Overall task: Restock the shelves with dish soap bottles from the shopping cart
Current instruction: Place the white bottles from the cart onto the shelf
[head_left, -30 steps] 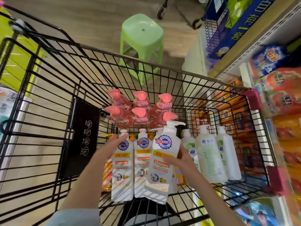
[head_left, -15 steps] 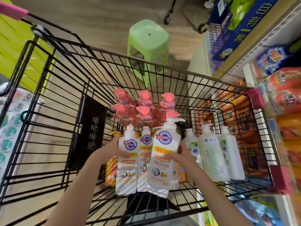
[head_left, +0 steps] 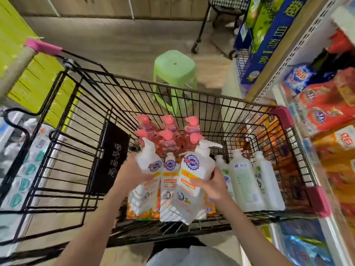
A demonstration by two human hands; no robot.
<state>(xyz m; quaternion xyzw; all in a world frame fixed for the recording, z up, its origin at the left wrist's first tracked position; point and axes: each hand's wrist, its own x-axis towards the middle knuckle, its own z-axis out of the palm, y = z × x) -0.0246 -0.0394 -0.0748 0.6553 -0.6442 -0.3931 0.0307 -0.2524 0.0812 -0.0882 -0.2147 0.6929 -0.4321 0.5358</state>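
Over the shopping cart point(head_left: 211, 96), one dish soap bottle point(head_left: 148, 169) is gripped by the left hand point(head_left: 132, 173), a second bottle point(head_left: 194, 177) by the right hand point(head_left: 213, 184); blue-crest labels are blurred. Pink bottles point(head_left: 169, 139) are stood at its far end.

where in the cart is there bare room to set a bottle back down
Best free patch: the far right corner of the cart, bordered by the pink bottles, the far wire wall and the pale bottles. The middle and near side are crowded with white bottles and orange pouches.
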